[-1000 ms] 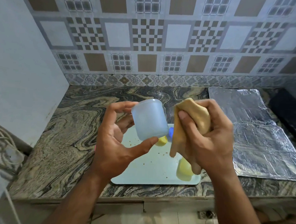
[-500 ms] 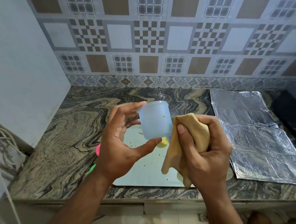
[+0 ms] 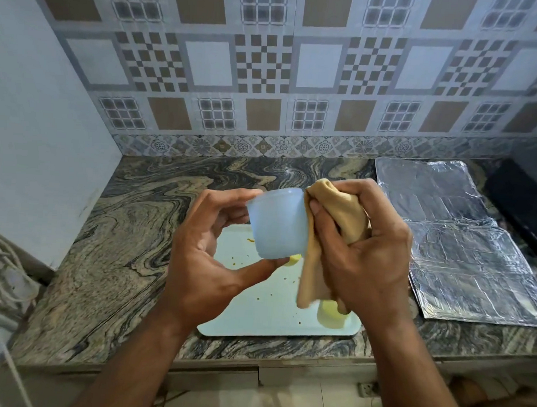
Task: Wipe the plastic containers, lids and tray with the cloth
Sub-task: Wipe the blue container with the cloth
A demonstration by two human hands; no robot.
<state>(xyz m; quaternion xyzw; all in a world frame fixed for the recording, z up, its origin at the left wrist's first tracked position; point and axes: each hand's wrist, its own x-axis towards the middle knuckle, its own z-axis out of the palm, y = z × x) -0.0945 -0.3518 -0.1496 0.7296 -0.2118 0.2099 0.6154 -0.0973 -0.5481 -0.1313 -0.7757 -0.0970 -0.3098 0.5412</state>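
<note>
Backsplash: patterned tile wall [image 3: 298,80] in brown, grey and white squares, behind the counter.
Counter: swirled marble countertop [image 3: 134,243], grey and tan, running along the wall.
Foil: crinkled foil sheet [image 3: 464,244] lying flat on the counter's right part, just beside the tray.
Tray: pale tray [image 3: 270,321] on the counter near its front edge, under both hands; small brown and yellow crumbs scattered on its surface.
Left hand: left hand [image 3: 202,262] raised above the tray, fingers curled round the blue container, fingertips on its far side, thumb pressed under its lower end.
Right hand: right hand [image 3: 367,255] closed round the bunched cloth, thumb pressing the cloth against the container's right side.
Cloth: tan cloth [image 3: 332,206] wadded in the right hand, touching the container's wall, a loose tail hanging down over the tray.
Container: translucent blue container [image 3: 278,225], held tilted above the tray between the two hands.
Yellow piece, near: yellow plastic piece [image 3: 333,315] on the tray's right front corner, partly hidden by the cloth tail; cannot tell whether lid or container.
Yellow piece, far: second yellow item [image 3: 292,260] on the tray just below the blue container, mostly hidden.
</note>
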